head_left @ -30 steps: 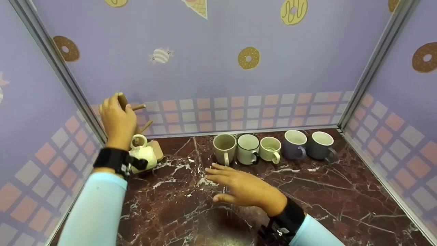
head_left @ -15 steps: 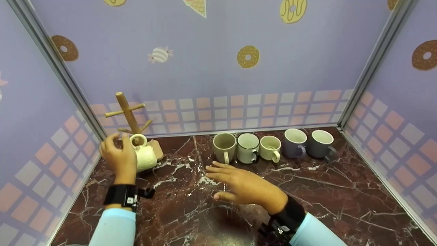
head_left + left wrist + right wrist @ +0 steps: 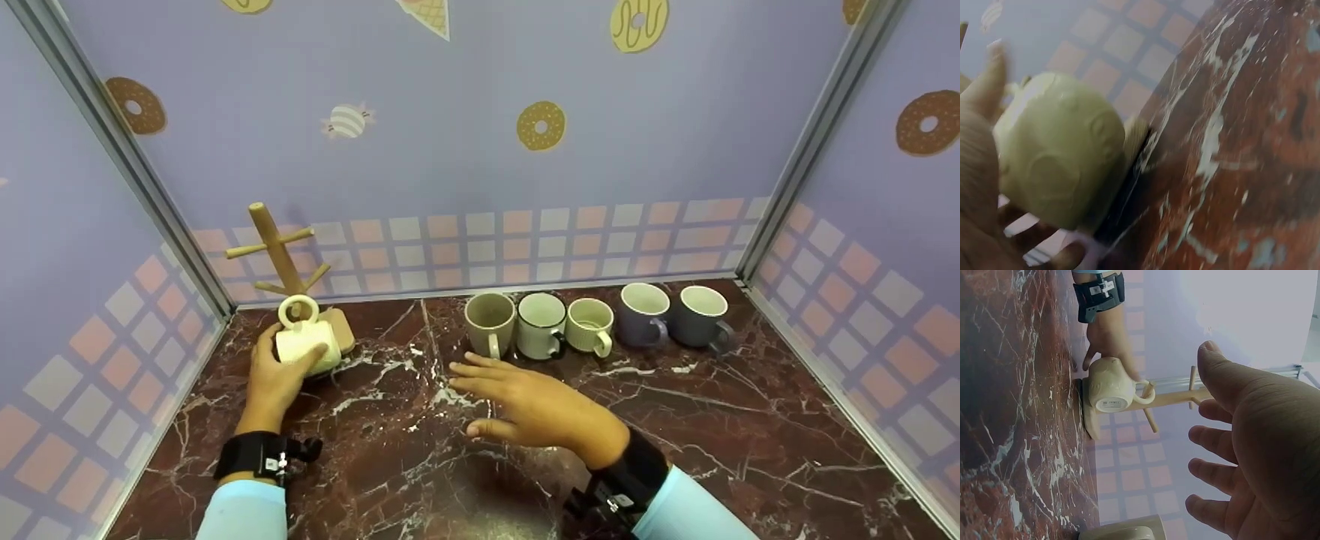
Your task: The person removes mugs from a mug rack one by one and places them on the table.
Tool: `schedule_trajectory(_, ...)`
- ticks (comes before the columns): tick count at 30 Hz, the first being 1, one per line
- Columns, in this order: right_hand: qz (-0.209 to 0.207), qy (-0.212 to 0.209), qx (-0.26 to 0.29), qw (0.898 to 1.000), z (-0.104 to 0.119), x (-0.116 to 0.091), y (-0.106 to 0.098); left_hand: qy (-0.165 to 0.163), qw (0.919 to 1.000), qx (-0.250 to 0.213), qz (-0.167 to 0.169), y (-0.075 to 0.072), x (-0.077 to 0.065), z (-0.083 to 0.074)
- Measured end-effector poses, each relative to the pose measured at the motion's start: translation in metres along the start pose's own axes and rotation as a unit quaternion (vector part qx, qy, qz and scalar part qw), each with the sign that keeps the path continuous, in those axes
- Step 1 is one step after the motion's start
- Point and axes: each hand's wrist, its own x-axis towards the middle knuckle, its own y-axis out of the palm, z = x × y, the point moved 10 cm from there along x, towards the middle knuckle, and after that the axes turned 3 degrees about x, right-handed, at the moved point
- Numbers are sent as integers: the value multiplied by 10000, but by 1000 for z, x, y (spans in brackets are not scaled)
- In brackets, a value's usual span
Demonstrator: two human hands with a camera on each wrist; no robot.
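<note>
A cream mug (image 3: 306,346) with a ring-shaped handle lies tilted at the foot of a wooden mug tree (image 3: 276,251), handle uppermost around a low peg. My left hand (image 3: 274,379) grips this mug, fingers along its left side and thumb across its front. Raised shapes mark the mug's side (image 3: 1067,152) in the left wrist view, where the hand is blurred. Over the middle of the table my right hand (image 3: 536,405) is held with its fingers spread and nothing in them, just in front of a beige mug (image 3: 489,319).
Right of the beige mug stand a white mug (image 3: 541,326) with a black handle, a small ribbed cream mug (image 3: 589,326), a purple-grey mug (image 3: 643,315) and a dark grey mug (image 3: 697,319). Patterned walls (image 3: 450,172) enclose the marbled table (image 3: 405,465) at the back and sides.
My left hand has come down from the top of the mug tree, past its pegs, to the cream mug and now grips it. The right hand stays in place.
</note>
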Motion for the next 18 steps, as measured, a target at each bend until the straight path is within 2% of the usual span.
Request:
schedule_trajectory(2,-16,-19,-33,10000,0,0,0,57,9997,-56,242,2,-1,1)
schedule_trajectory(5,-2,-23,-73,10000,0,1,1,113,9991,-164,365,2,1,3)
schedule_trajectory(11,54,-16,-61,10000,0,1,3,127,9995,-252,142,-4,2,5)
schedule_trajectory(18,141,58,-82,9999,-1,2,5,205,9994,-270,70,-7,-4,0)
